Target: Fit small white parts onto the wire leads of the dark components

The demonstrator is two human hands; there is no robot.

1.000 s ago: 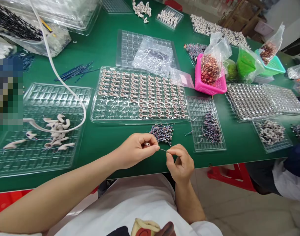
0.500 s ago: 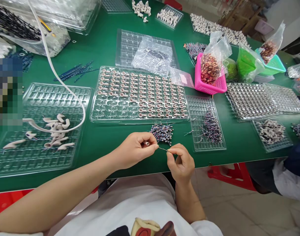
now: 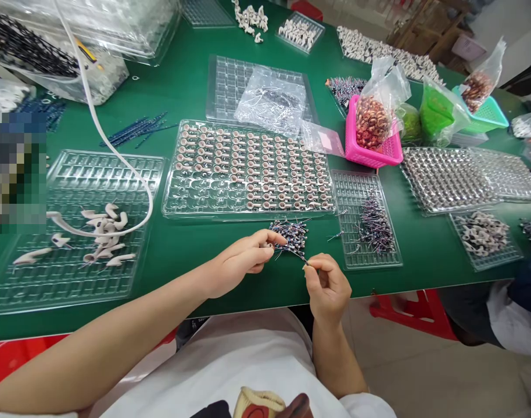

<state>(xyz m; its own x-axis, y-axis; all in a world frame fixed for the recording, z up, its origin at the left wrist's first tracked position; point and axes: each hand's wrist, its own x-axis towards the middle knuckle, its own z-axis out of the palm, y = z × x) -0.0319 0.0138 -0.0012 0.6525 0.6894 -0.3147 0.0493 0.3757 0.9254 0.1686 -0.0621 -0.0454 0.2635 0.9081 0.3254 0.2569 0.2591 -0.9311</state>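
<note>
Left hand: the left hand [image 3: 241, 262] is over the near part of the table, index finger extended, a small pale part [image 3: 268, 245] held by the thumb and curled fingers.
Right hand: the right hand [image 3: 329, 290] is closed in a pinch, thumb against index finger, gripping a thin wire [image 3: 298, 255].
Wire position: between the two hands, running from the right fingertips toward the left hand; whether its far end touches the left fingers cannot be told.
Wired pieces: a loose pile [image 3: 297, 232] lies just beyond the left fingertips, directly on the green table [image 3: 169, 249].
Main tray: a large clear tray [image 3: 196, 194] sits beyond the pile, with rows of pale cup-ended parts [image 3: 265, 168]; its near-left cells are unfilled.
Right tray: a smaller clear tray [image 3: 346, 226] carries a heap of wired pieces [image 3: 374, 226].
Left tray: another clear tray [image 3: 85, 174] bears loose pale curved parts [image 3: 106, 235]; a white cable [image 3: 121, 154] loops over it.
Pink basket: the pink basket [image 3: 374, 155], beyond the right tray, contains a bag of copper-coloured parts [image 3: 372, 125].
</note>
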